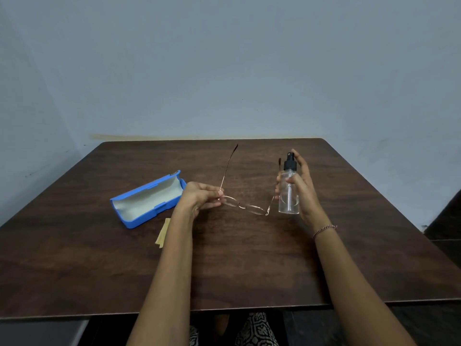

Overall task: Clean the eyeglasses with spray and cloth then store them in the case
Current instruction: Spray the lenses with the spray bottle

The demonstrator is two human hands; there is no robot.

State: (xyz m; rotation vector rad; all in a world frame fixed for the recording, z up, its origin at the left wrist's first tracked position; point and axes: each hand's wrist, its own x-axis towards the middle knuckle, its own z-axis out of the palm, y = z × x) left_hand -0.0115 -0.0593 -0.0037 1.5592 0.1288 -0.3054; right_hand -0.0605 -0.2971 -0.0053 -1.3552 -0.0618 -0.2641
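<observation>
Fingers (219,194) of the left hand (199,198) pinch thin gold-rimmed eyeglasses (245,206) above the dark wooden tabletop (249,258); the right hand (300,191) grips a clear spray bottle (288,193) beside them, blue open case (147,199) nearby.

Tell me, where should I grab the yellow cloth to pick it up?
Take the cloth by its near end, coming from above with a thumb-and-finger grip. It lies flat and thin on the table, tucked close to the blue case at its far end, so the near end is probably freest.
</observation>
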